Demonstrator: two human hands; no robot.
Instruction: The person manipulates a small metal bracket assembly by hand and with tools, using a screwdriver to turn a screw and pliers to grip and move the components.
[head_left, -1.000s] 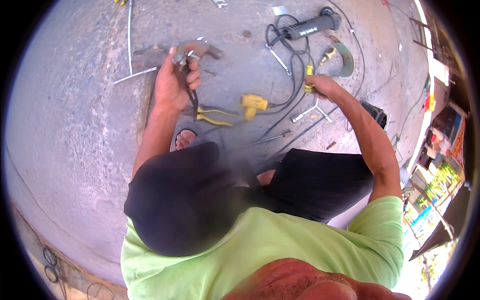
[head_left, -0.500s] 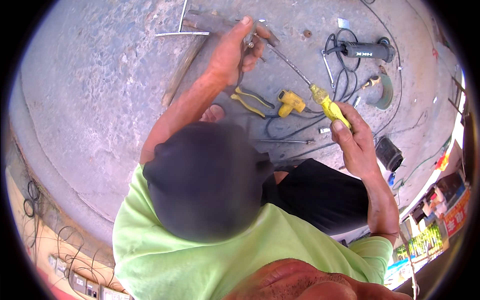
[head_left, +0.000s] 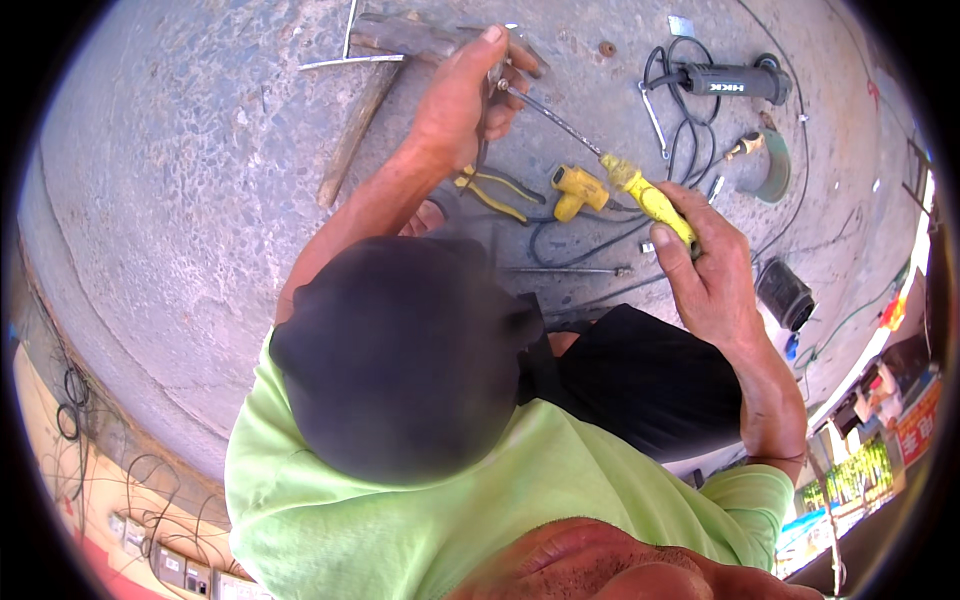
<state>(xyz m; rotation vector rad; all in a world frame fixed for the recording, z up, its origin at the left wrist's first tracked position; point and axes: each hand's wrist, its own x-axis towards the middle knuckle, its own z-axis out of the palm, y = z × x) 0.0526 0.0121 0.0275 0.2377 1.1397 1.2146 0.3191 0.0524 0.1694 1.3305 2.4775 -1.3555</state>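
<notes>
My left hand (head_left: 466, 95) is closed on a dark metal tool (head_left: 492, 80) with a small bolt-like fitting, partly hidden by my fingers. My right hand (head_left: 705, 270) grips a yellow screwdriver (head_left: 648, 198); its long shaft reaches up-left to the fitting at my left fingers. Beneath that hand lie a rusty metal piece (head_left: 400, 38), a wooden stick (head_left: 345, 150) and thin silver rods (head_left: 335, 62). Yellow-handled pliers (head_left: 505, 208) and a yellow plug (head_left: 577, 190) lie nearer my foot.
A black angle grinder (head_left: 732, 83) with looping cables, a silver wrench (head_left: 655, 125), a curved green guard (head_left: 773, 170) and a black cylinder (head_left: 785, 295) lie to the right on concrete (head_left: 170, 200). Wires (head_left: 72, 410) hang at lower left.
The screwdriver has swung from near the right-side tools to point up-left at my left hand's fitting, its shaft now touching there. My left hand sits farther up and right in the view.
</notes>
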